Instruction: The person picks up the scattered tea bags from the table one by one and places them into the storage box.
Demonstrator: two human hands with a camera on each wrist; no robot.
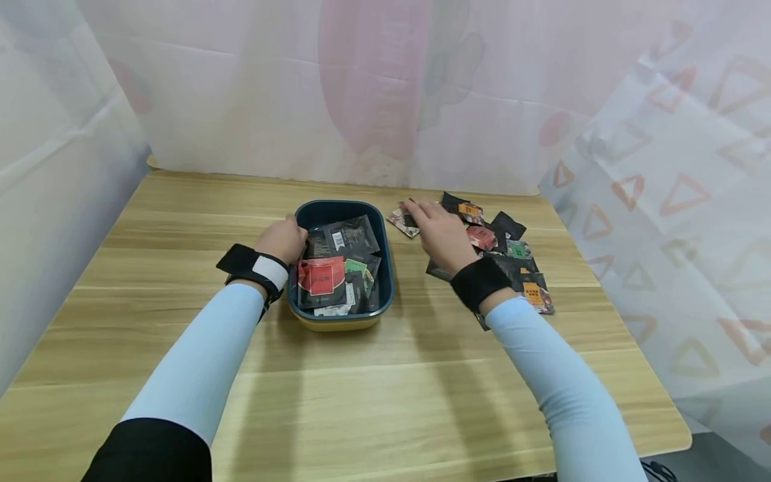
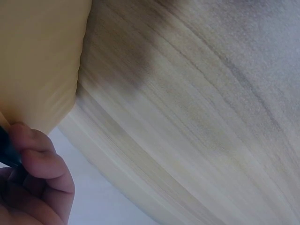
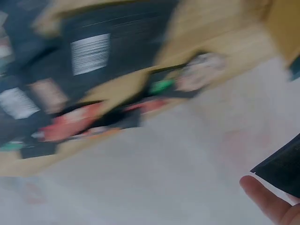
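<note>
Tray [image 1: 388, 281] long axis front-to-back, L hand [image 1: 282, 239] on rim.

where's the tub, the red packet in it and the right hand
tub [image 1: 385, 264]: head view, right rim
red packet [image 1: 320, 276]: head view, its middle
right hand [image 1: 441, 232]: head view, back of hand

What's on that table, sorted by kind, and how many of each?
Boxes, blue-rimmed and yellow, with packets inside: 1
Heaps of loose small packets, too overlapped to count singly: 1
Hands: 2, the left hand on the box's rim, the right hand on the heap
Total: 4
</note>
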